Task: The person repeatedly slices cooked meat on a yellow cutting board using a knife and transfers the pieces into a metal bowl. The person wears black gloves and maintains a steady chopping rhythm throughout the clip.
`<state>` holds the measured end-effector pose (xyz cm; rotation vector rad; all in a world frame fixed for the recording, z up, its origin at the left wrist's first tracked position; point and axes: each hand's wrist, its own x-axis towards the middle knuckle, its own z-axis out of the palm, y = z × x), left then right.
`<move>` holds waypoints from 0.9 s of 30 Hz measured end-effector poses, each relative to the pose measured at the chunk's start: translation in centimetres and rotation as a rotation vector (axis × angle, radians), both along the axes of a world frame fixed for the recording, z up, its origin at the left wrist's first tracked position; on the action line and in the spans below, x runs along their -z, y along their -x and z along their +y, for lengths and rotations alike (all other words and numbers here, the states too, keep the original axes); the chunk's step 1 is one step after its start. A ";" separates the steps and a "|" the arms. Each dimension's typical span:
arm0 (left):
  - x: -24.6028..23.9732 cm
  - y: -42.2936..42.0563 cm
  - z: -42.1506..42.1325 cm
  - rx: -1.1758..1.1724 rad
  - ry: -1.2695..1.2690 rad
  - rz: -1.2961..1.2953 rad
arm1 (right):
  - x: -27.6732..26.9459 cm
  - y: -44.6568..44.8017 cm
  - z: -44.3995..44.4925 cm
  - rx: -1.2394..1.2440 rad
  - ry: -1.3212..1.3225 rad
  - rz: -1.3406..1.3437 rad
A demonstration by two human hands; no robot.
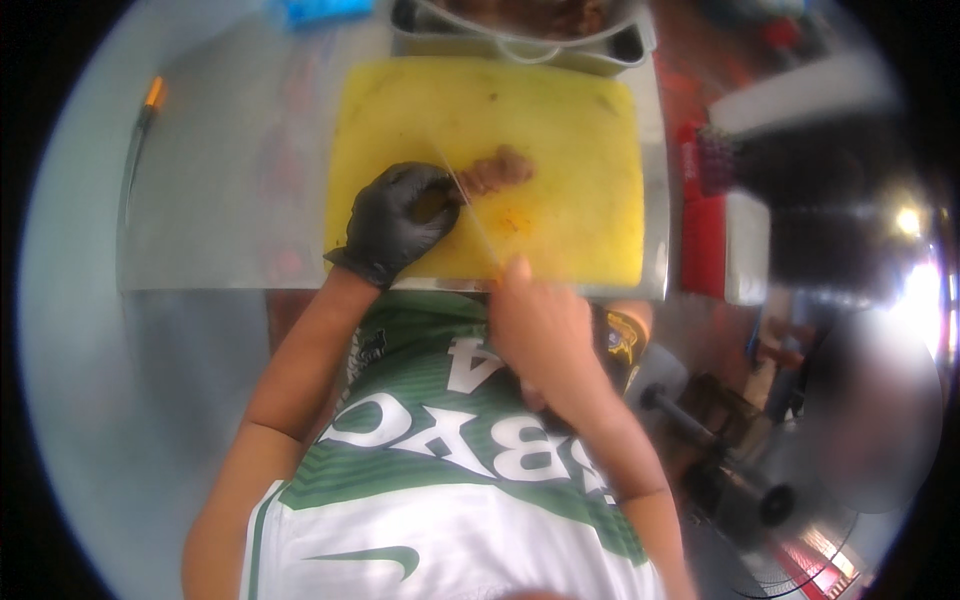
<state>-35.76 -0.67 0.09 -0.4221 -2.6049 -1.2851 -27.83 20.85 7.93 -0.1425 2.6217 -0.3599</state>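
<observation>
My left hand (401,217), in a black glove, rests on a yellow cutting board (577,127). Its thumb and fingers pinch the left end of a brown piece of meat (496,171); part of that end is hidden by the glove. Bare of any glove, my right hand (541,322) is closed around the handle of a knife, just over the board's near edge. The thin knife blade (480,229) slants up and left across the meat, close beside my left fingertips. Blur hides whether it has cut in. Sliced-looking meat lies right of the blade, above a small orange stain.
The board lies on a metal table (217,187). An orange-handled tool (154,94) lies at the table's left edge. Beyond the board stands a metal pan (577,52) with brown food in it. A red-and-white box (705,240) and a fan (776,504) are on the right.
</observation>
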 end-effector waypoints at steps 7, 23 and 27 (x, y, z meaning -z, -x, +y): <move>-0.5 0.0 -0.8 -0.017 0.016 0.052 | -5.3 -4.8 3.2 0.041 0.021 -0.143; -0.7 0.2 -0.8 0.000 -0.075 -0.008 | -4.7 -3.4 2.0 -0.063 0.069 0.086; -0.6 0.0 -0.6 0.004 -0.064 0.023 | -4.1 -2.8 1.3 -0.050 0.042 0.062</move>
